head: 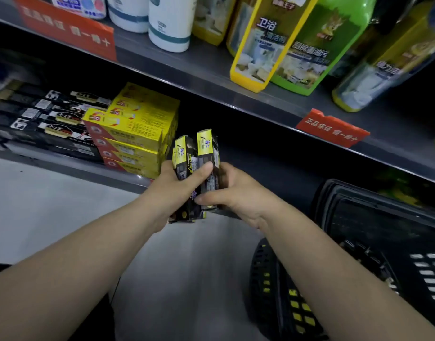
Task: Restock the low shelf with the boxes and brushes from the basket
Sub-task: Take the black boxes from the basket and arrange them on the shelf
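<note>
Black-and-yellow cardboard: small boxes (206, 153), a bundle of at least three, held upright just in front of the low shelf (93, 168), off its deck and close beside the stack of yellow-and-red boxes (132, 134). Left hand (179, 188) grips the bundle from the left, thumb laid across the front faces; right hand (238, 193) curls round the right-hand box, thumb at its lower end. Step in hand, as judged: setting the bundle into the dark gap right of the yellow stack. Best done by keeping the boxes squared together, lowering them onto the deck, then sliding them back without nudging the stack. Appearance: narrow, tall, glossy black sides, yellow panels with dark print, the right box standing higher than the others. Long black packs (51, 119), probably brushes, lie further left on the same shelf. Black plastic basket (359, 217) stands at lower right; contents unclear.
</note>
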Motion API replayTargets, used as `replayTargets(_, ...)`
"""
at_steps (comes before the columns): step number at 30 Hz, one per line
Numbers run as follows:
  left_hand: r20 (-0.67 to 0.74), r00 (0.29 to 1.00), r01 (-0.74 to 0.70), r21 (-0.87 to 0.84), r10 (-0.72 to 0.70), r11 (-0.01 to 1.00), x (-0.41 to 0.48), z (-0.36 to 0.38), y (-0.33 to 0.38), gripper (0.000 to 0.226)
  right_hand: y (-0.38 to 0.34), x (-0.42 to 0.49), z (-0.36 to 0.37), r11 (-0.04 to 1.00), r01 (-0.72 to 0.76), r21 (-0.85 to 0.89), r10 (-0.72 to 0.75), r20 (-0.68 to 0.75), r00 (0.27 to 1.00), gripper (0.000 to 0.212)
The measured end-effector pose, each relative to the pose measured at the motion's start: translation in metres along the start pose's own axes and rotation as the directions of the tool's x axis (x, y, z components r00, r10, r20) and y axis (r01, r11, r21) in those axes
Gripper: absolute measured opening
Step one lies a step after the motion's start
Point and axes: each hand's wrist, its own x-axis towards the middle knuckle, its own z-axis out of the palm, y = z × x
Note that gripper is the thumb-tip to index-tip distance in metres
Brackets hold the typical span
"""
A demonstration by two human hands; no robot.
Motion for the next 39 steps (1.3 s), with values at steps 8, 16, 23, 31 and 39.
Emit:
replayTargets(8, -0.160, 0.983, 0.092, -0.007, -0.092, 0.996, 0.019, -0.014, -0.014, 0.061, 0.005, 0.058, -0.013, 0.910, -0.225, -0.347, 0.225, -0.041, 0.973, 0.076)
replayTargets(16, -0.203, 0.971, 0.125, -0.017, -0.126, 0.992, 0.029, -0.034, -0.019, 0.041, 0.034, 0.157, -0.012, 0.460, -0.190, -0.868, 0.170, -0.123, 0.978, 0.058)
replayTargets(23, -0.217, 0.959, 0.194, 0.040, -0.181, 0.980, 0.034, -0.050, -0.030, 0.045, 0.078, 0.192, 0.014, 0.623, -0.158, -0.766, 0.037, -0.173, 0.984, 0.050)
replayTargets(31, -0.225, 0.955, 0.213, 0.058, -0.195, 0.975, 0.036, -0.052, -0.036, 0.047, 0.100, 0.193, 0.024, 0.730, -0.090, -0.677, -0.061, -0.196, 0.979, 0.044)
replayTargets(39, -0.212, 0.958, 0.213, 0.068, -0.194, 0.975, 0.035, -0.043, -0.035, 0.048, 0.068, 0.144, 0.034, 0.783, -0.120, 0.610, 0.332, -0.247, 0.910, 0.024)
